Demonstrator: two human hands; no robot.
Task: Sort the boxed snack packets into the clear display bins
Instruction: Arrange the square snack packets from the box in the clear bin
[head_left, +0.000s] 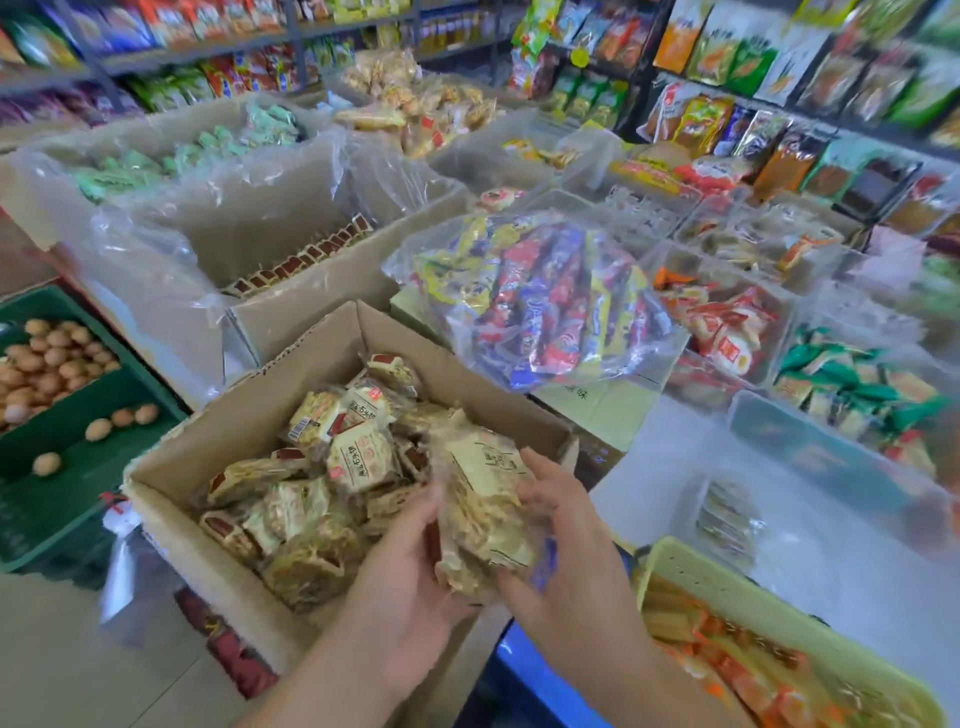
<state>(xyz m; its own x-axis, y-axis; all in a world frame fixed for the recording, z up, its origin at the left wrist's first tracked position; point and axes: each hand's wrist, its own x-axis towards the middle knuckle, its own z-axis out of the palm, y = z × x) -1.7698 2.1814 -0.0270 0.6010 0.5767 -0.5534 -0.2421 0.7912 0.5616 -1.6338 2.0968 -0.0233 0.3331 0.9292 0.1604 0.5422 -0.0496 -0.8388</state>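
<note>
Cardboard box (244, 415) holds snack packets (358, 457); left hand (410, 561) and right hand (561, 525) clasp packet bundle (483, 499) between curled fingers.

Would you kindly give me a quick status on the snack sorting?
Left hand, right hand gripping packet stack over the carton. Clear bin to the right, path looks open.

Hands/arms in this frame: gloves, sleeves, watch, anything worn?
Nothing worn shows. The left hand and right hand are ungloved, with no rings visible. No sleeve, watch or band is in view, right down to the frame edge.
</note>
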